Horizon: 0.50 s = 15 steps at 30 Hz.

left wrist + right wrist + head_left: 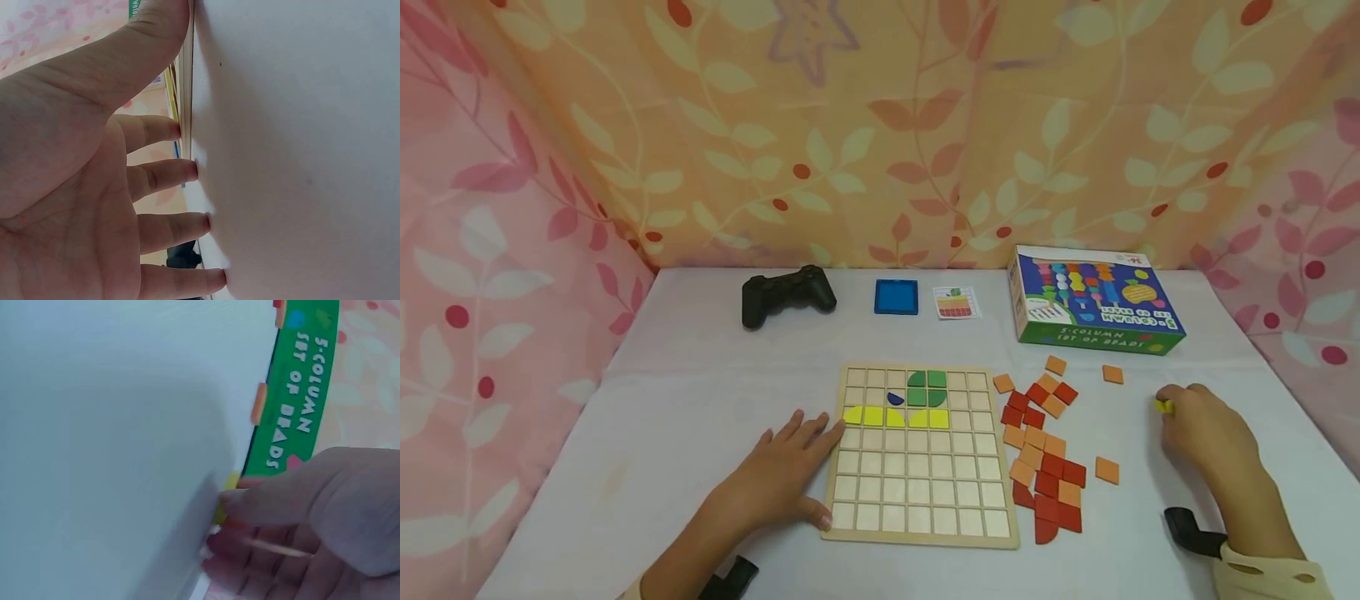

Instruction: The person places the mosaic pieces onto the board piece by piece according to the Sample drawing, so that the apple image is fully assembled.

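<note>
Yellow tile (1162,406) sits pinched in the right hand (1202,429), right of the loose orange and red tiles (1042,458). The left hand (782,475), fingers spread flat, steadies the wooden grid board (922,533); keeping it braced should help seat the tile squarely beside the yellow row (895,417).

There is one wooden board (920,492), one black game controller (786,294), one blue tray (896,297), one small card (957,302), one green box (1093,307) and two hands.
</note>
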Each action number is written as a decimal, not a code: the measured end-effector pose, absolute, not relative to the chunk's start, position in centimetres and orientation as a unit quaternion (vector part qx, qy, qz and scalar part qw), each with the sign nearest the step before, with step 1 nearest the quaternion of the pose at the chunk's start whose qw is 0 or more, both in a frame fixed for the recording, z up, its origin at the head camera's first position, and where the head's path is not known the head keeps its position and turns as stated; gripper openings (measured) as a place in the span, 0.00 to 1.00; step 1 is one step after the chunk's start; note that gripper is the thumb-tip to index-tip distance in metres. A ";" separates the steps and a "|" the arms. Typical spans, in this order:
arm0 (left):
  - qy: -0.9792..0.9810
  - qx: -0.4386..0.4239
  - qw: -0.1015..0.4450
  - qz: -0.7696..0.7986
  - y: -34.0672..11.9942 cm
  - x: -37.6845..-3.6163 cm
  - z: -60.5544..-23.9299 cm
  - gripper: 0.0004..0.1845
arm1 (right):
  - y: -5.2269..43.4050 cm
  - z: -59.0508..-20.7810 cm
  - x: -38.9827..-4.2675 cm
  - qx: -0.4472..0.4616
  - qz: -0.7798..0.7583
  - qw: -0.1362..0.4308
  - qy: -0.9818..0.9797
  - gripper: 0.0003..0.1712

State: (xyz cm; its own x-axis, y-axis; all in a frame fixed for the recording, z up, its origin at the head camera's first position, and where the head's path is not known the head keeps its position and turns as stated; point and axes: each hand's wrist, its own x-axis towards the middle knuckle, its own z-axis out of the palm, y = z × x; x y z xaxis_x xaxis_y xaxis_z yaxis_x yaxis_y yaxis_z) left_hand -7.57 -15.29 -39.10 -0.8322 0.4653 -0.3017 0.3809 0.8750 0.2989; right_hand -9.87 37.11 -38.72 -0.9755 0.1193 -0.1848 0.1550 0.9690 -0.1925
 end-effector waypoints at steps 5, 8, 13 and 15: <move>0.951 0.220 0.186 0.114 -15.3 -7.5 -39.1 0.63 | 36.9 -39.7 -9.3 -0.023 -0.145 0.053 0.988 0.09; 0.951 0.222 0.183 0.112 -15.3 -7.5 -39.2 0.63 | 36.3 -39.8 -8.5 -0.062 -0.180 0.034 0.981 0.10; 0.952 0.224 0.178 0.111 -15.2 -7.5 -39.2 0.63 | 36.0 -39.5 -7.7 -0.019 -0.162 0.044 0.986 0.19; 0.952 0.223 0.178 0.110 -15.2 -7.5 -39.2 0.63 | 35.9 -39.5 -7.7 -0.004 -0.143 0.053 0.988 0.25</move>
State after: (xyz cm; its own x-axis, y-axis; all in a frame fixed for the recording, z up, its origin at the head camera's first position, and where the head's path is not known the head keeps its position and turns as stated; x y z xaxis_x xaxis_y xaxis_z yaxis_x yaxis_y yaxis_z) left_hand -7.53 -15.22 -39.23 -0.8367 0.4647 -0.2898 0.3862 0.8758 0.2895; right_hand -7.72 35.95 -39.46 -0.9943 -0.0226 -0.1041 0.0079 0.9589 -0.2835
